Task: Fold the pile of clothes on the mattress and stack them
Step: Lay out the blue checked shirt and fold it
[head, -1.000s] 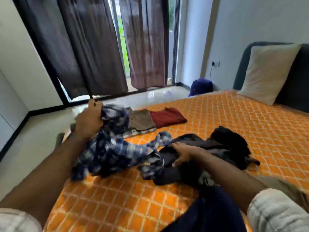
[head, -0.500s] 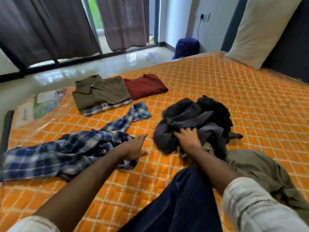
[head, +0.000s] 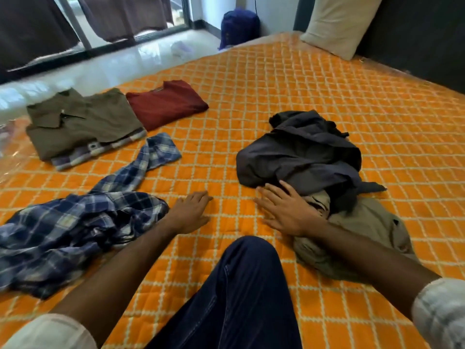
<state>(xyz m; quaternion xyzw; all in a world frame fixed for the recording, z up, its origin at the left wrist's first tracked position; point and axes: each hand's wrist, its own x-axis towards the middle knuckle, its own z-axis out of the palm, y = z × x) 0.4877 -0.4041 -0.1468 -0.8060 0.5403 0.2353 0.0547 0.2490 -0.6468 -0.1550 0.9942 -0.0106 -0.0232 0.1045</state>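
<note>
Left hand (head: 190, 212) is lying palm-down on the orange quilted mattress (head: 302, 102), fingers (head: 201, 197) straight and relaxed, gripping nothing; it is sitting just right of the blue plaid shirt (head: 75, 227), which is sprawling unfolded at the left with one sleeve trailing up toward the folded items. Right hand (head: 284, 210) is also lying flat, fingers (head: 266, 195) spread, holding nothing; its fingertips are lying at the near edge of the dark grey garment (head: 297, 157). That garment is heaped, crumpled, on top of a khaki garment (head: 364, 230), which is spilling out beneath the right forearm. Together these are forming the unfolded pile, right of centre.

Folded things are lying at upper left: an olive collared shirt (head: 83, 122) is resting on a pale checked piece (head: 100, 152), and a maroon shirt (head: 166, 103) is lying folded beside it, edges touching.

A dark denim knee (head: 241, 285) is resting on the mattress between the arms. A pillow (head: 339, 23) is leaning at the head end. A blue bag (head: 239, 25) is sitting on the floor.
</note>
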